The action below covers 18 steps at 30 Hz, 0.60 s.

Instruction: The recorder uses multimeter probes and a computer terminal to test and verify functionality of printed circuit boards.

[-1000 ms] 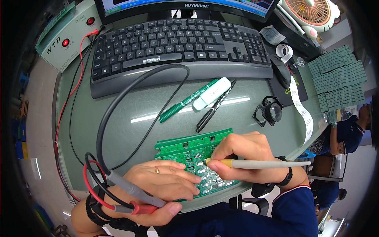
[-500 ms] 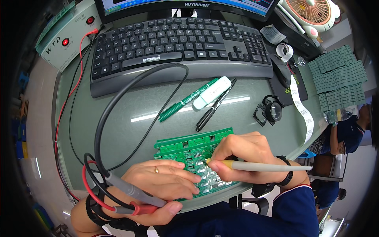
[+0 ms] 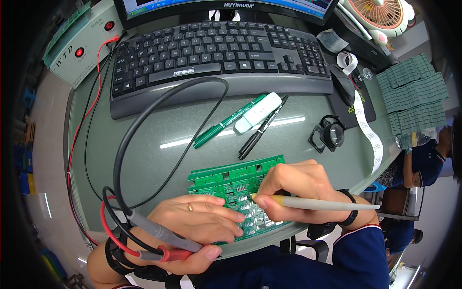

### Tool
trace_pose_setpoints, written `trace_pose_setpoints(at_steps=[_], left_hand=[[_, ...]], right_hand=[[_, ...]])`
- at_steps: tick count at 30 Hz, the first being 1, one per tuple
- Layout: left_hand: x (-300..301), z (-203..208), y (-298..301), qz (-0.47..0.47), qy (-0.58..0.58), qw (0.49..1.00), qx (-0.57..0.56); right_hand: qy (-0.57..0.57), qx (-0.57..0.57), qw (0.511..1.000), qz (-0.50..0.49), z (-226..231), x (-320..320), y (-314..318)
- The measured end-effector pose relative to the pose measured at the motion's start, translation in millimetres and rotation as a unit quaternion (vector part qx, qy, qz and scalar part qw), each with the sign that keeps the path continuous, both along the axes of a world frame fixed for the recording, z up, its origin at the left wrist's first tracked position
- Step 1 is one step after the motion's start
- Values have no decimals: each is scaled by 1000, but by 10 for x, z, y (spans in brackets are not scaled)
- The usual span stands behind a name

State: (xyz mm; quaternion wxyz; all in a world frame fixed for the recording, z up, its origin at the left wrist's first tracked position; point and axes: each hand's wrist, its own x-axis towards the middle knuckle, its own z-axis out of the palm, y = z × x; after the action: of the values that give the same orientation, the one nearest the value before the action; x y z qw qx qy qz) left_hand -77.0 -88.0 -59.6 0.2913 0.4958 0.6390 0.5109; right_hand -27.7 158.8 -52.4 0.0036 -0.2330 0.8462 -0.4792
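A stack of green circuit boards (image 3: 224, 177) lies at the table's near edge, its top face showing rows of small silvery parts. My left hand (image 3: 197, 221), with a ring on one finger, rests its fingers across the left part of the boards. Between its thumb and palm it keeps a grey test probe (image 3: 166, 233) and a red test probe (image 3: 175, 255), both on cables. My right hand (image 3: 293, 190) is closed around a slim pen-shaped tool (image 3: 322, 204) with a yellow front and tapering pale grey barrel. The tool's front end meets the boards' middle; its very tip is hidden by fingers.
Beyond the boards lie a green pen (image 3: 228, 121), a white-capped marker (image 3: 260, 113), a black marker (image 3: 262, 129) and a magnifier loupe (image 3: 329, 136). A keyboard (image 3: 211, 58) spans the back. Stacked boards (image 3: 414, 96) stand right; a looping black cable (image 3: 122, 144) arches left.
The rear end of the pen-shaped tool has dipped very slightly. Both hands and the boards keep nearly the same place.
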Motion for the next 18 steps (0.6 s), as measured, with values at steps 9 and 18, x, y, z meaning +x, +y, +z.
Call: trace_pose_setpoints(at_steps=[9, 18], left_hand=[[6, -9, 9, 2, 13, 1000, 6], [1, -16, 14, 4, 7, 1000, 2]], right_hand=[[15, -49, 998, -38, -116, 50, -4], [26, -32, 998, -43, -143, 66, -3]])
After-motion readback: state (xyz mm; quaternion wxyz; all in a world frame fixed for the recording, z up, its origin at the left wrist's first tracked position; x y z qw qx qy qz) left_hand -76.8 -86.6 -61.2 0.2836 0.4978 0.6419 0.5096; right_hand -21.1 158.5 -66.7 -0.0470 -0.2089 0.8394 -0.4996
